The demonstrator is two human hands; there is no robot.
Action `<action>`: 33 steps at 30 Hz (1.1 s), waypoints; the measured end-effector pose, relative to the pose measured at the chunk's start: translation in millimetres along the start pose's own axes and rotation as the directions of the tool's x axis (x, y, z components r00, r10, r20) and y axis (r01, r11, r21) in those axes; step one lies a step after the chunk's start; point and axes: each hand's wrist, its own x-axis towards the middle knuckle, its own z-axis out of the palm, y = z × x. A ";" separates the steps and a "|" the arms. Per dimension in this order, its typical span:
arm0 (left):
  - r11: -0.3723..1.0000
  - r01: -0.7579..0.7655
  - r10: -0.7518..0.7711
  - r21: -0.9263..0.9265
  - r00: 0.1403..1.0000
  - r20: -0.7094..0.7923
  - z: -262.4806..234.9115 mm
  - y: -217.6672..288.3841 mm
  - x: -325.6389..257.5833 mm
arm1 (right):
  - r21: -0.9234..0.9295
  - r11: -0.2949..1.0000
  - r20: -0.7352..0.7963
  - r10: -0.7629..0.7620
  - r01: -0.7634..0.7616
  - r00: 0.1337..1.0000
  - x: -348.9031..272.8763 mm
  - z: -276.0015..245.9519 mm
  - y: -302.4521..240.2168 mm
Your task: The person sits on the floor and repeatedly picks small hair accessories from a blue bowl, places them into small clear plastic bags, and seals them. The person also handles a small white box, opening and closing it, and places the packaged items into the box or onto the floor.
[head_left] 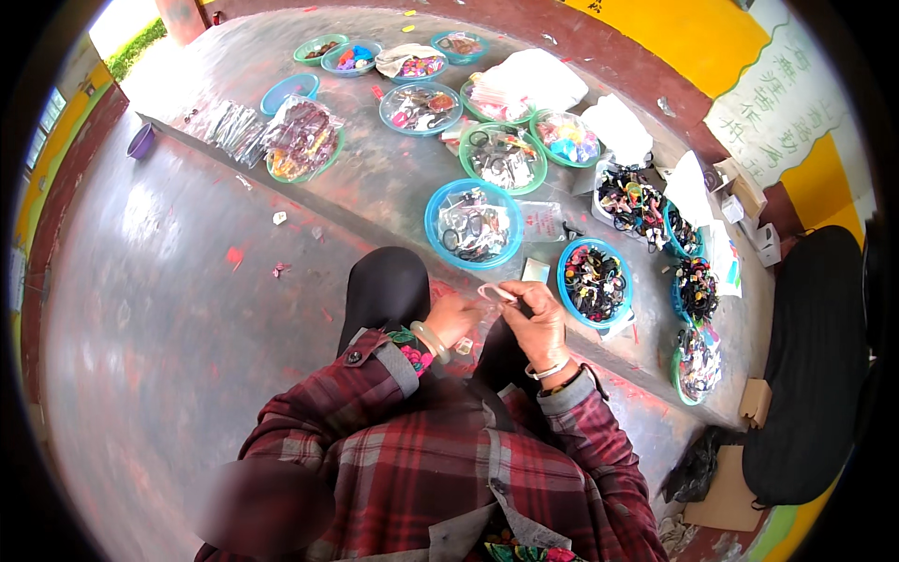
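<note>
Our right hand (540,325) pinches a pale pink band (501,290); our left hand (451,320) is just beside it, its grip we cannot tell.

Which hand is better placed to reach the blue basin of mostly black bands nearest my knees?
Probably your right hand: it sits closer to that blue basin than your left hand, though it appears to hold a pink band.
</note>
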 end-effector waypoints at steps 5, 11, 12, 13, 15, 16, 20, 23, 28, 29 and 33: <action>0.994 -0.022 0.024 -0.106 1.000 0.017 1.3 4.3 -3.7 | -0.217 0.960 0.082 -0.164 0.178 0.983 -2.8 12.5 18.6; 0.976 0.001 -0.024 0.216 0.995 0.101 -2.8 19.8 -4.3 | -0.320 0.938 0.090 -0.108 0.132 0.990 -6.7 5.4 36.0; 0.971 -0.025 -0.001 0.239 0.994 0.110 -2.7 20.0 -4.0 | -0.324 0.936 0.088 -0.112 0.135 0.990 -6.9 5.0 37.4; 0.964 -0.052 0.021 0.261 0.992 0.121 -2.3 20.2 -3.7 | -0.328 0.935 0.085 -0.116 0.138 0.990 -7.2 5.0 38.9; 0.969 -0.080 0.052 0.233 0.991 0.122 -1.2 20.1 -3.7 | -0.307 0.946 0.070 -0.087 0.104 0.994 -10.5 8.1 42.1; 0.980 -0.081 0.061 0.183 0.992 0.113 -0.1 19.6 -4.4 | -0.295 0.951 0.063 -0.071 0.087 0.995 -11.4 9.2 42.1; 0.994 -0.076 0.062 0.077 0.984 0.168 -0.6 10.6 -0.8 | -0.343 0.937 0.162 -0.012 0.068 0.987 -5.1 0.9 27.6; 0.816 0.265 -0.140 -0.515 0.953 0.269 0.9 6.9 -3.5 | -0.013 0.973 0.229 0.226 -0.229 0.947 -4.0 -6.4 28.1; 0.616 0.356 -0.150 -0.703 0.929 0.339 -7.2 21.8 -5.3 | 0.108 0.977 0.190 0.163 -0.185 0.968 -5.2 -23.8 39.7; 0.600 0.351 -0.156 -0.719 0.933 0.324 -7.5 23.0 -5.6 | 0.084 0.984 0.160 0.144 -0.159 0.977 -5.7 -25.4 39.6; 0.621 0.332 -0.127 -0.710 0.937 0.326 -6.3 17.4 -3.8 | 0.055 0.987 0.085 0.148 -0.153 0.985 -8.5 -25.3 32.5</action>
